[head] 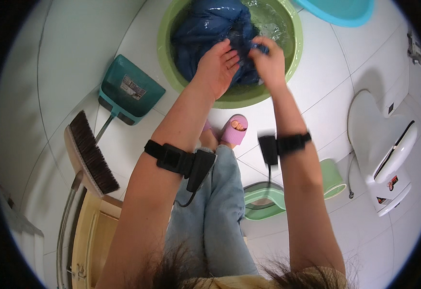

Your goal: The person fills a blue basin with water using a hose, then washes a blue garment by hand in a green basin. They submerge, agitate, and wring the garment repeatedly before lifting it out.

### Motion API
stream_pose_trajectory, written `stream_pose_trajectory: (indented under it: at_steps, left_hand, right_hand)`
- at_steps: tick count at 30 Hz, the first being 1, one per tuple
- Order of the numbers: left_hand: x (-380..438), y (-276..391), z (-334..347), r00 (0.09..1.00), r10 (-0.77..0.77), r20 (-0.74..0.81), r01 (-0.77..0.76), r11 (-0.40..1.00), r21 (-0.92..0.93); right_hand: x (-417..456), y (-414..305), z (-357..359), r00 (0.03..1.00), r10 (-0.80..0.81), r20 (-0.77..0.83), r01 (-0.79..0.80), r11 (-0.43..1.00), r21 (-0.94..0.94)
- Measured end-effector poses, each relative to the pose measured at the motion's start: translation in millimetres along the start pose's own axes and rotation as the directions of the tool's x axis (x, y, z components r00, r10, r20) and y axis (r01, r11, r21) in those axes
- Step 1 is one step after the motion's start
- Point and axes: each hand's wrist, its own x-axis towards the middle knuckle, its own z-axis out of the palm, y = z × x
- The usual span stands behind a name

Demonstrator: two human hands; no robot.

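Note:
A green plastic basin of water stands on the tiled floor before me. Wet dark blue fabric fills much of it, partly under the water. My left hand is over the near part of the fabric, palm turned inward and fingers apart, with nothing seen in its grasp. To its right, my right hand pinches a bit of the blue fabric between thumb and fingers, near the basin's right side. Each forearm wears a black strap with a black device on it.
At the left are a teal dustpan and a broom, beside a wooden cabinet. A light blue basin is at the top right. A toilet, a green bucket and a green tub lie to the right.

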Motion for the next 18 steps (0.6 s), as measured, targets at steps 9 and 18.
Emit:
stream_pose_trajectory:
  at_steps: [9, 18]
  left_hand:
    - [-22.4, -9.5, 8.7, 0.799, 0.064, 0.597, 0.189, 0.917, -0.350]
    - [-56.7, -15.2, 0.5, 0.982, 0.024, 0.186, 0.035, 0.951, -0.306]
  right_hand:
    - [-92.5, -149.5, -37.8, 0.975, -0.219, 0.036, 0.218, 0.976, 0.020]
    - [-45.8, -57.7, -17.6, 0.995, -0.104, 0.004, 0.104, 0.994, -0.038]
